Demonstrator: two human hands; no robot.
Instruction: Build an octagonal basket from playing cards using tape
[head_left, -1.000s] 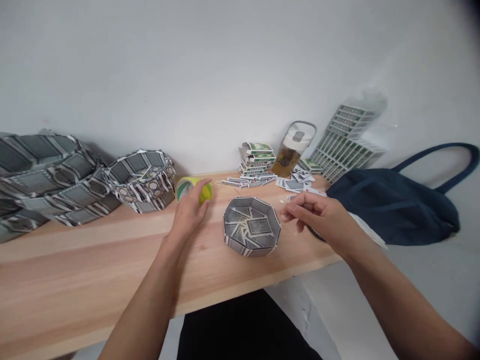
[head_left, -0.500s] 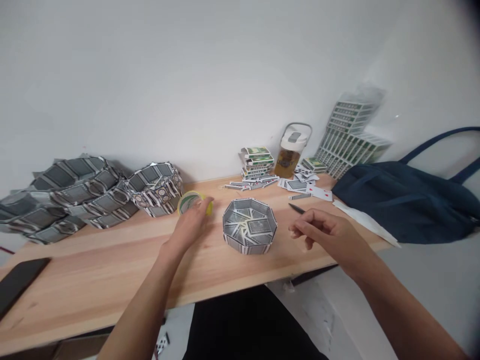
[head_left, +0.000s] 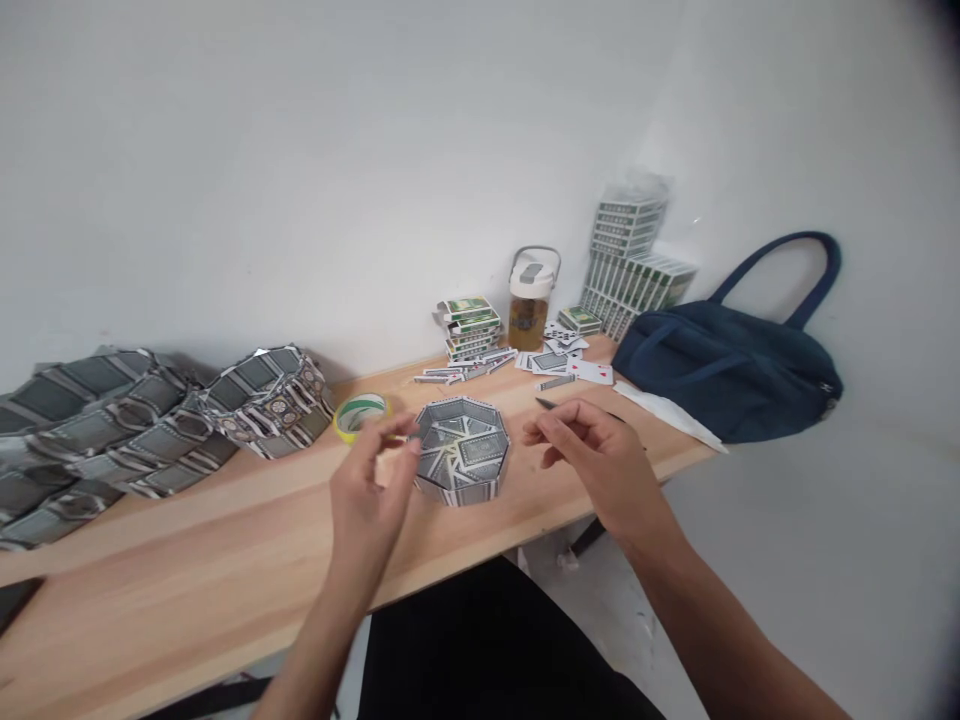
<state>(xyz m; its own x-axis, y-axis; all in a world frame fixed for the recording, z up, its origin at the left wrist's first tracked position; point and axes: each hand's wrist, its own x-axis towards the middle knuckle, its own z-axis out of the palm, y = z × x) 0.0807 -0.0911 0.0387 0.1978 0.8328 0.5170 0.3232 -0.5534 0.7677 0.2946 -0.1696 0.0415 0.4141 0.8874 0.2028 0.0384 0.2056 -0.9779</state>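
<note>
A shallow many-sided bowl made of playing cards [head_left: 461,490] stands on the table, its bottom lined with overlapping cards. My left hand [head_left: 375,480] is at its left rim, thumb and forefinger pinched together; anything between them is too small to make out. Just behind that hand a roll of tape [head_left: 360,415] lies on the table, partly covered. To the right of the bowl, my right hand [head_left: 589,455] hovers with curled fingers and thumb pressed together, and what they hold is hidden. Past its knuckles a dark, thin pen-like thing [head_left: 545,403] lies on the table.
Larger card rings [head_left: 142,420] and another card bowl [head_left: 270,405] stand at the left. Card boxes [head_left: 471,330], loose cards [head_left: 555,360], a drink bottle [head_left: 531,305] and stacked packs [head_left: 637,275] line the back. A blue bag [head_left: 727,370] sits right; a black flat object [head_left: 16,600] lies left.
My left hand has come away from the tape roll to the bowl's left rim. My right hand stays pinched near the bowl's right side. The view has turned to the right.
</note>
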